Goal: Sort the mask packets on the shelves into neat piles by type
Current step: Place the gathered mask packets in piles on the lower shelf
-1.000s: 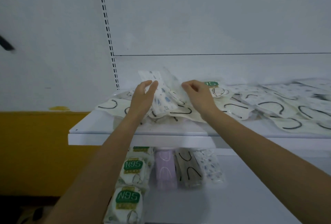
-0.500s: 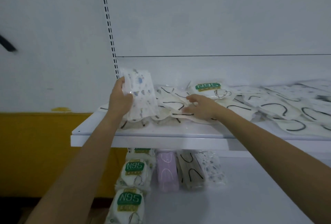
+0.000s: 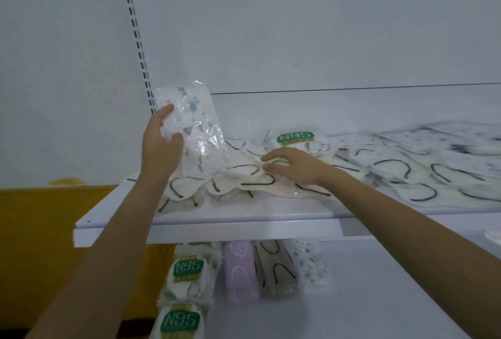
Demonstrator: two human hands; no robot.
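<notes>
Foreground: lying side by side on lower shelf point(image 3: 379, 298), N95 packs point(image 3: 188, 271), lilac pack point(image 3: 240, 271), black-loop pack point(image 3: 273, 265). Midground: gripping printed pack point(image 3: 192, 127) upright over left end of upper shelf point(image 3: 244, 215) with left hand point(image 3: 160, 146), curling thumb and fingers round its edge; pressing right hand point(image 3: 292, 165) flat onto heaped cream packs point(image 3: 244, 181), stretching fingers out, grasping nothing. Background: lying just behind that heap, green-labelled pack point(image 3: 295, 138).
</notes>
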